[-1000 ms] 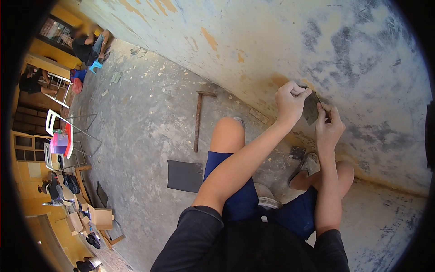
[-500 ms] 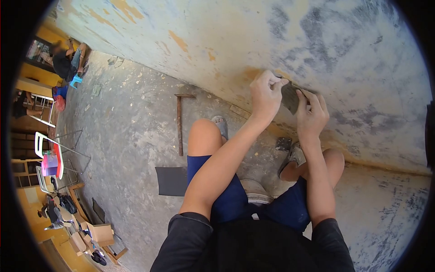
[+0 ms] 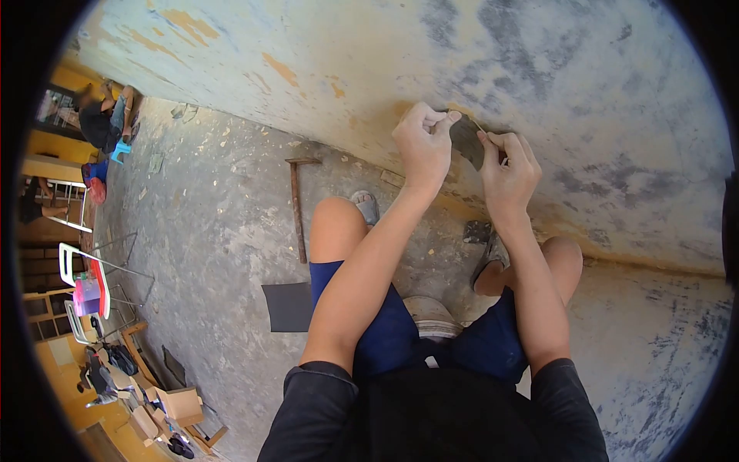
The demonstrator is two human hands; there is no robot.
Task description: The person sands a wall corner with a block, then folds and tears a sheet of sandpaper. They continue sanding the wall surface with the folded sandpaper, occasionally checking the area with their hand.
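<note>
My left hand pinches one end of a small dark grey piece of sandpaper between thumb and fingers. At its other end, my right hand has a similar thumb-and-finger pinch, so the piece hangs slightly curved between both hands. Both hands are pale with dust. They are right by the lower part of a worn wall, whose pale paint is patched with yellow and dark grey. Another dark sheet of sandpaper lies flat on the floor beside my left knee.
A hammer lies on the dusty concrete floor. I sit on an upturned pail. Over to the left are a folding chair with a pink-purple container, cardboard boxes and a seated person.
The view has shifted slightly, so wall, floor and hands appear further left and up. Both hands keep their pinch on the sandpaper, close to the same spot by the wall.
</note>
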